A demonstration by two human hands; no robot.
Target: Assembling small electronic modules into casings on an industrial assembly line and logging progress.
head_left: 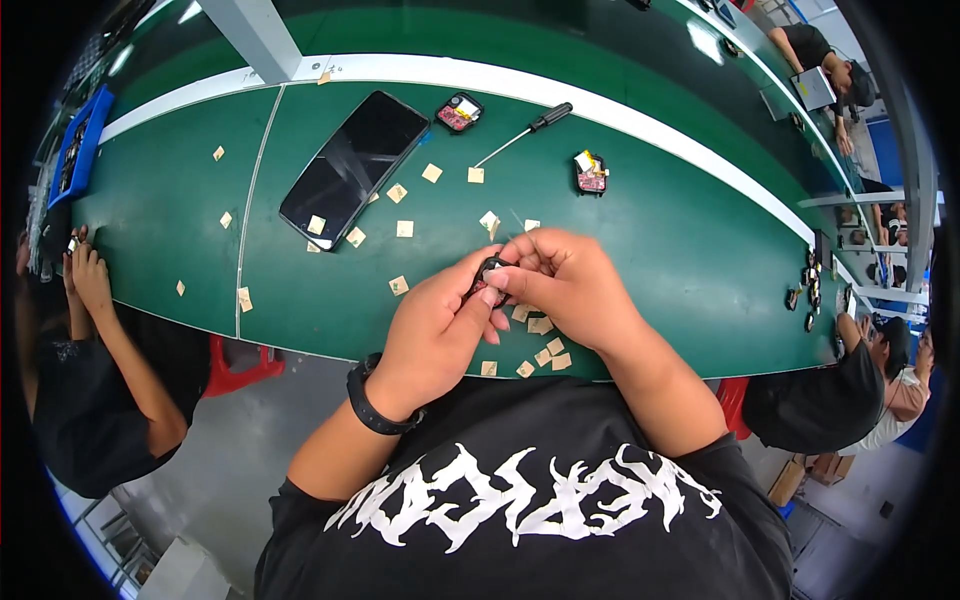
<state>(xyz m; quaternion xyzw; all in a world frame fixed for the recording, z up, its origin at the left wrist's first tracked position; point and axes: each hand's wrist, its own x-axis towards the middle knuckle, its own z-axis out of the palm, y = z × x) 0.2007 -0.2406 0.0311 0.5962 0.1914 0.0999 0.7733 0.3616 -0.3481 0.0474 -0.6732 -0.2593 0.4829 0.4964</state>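
Observation:
Over the near part of the green table, my left hand (432,325) is closed around a small black device casing (480,286) with a red circuit board showing inside. Against its upper right side, my right hand (568,285) has its thumb pressed down and fingers curled. A whitish bit shows by that thumb, too small to name. Fingers hide most of the casing. Two similar open casings with red boards lie farther off, one casing (459,113) beside the phone and another casing (591,174) to the right.
A large black phone (355,170) lies left of centre on the green table (690,270). Beyond my hands rests a screwdriver (540,122). Several small beige squares (405,229) are scattered about. A co-worker's hands (88,275) are at the left, near a blue tray (82,145).

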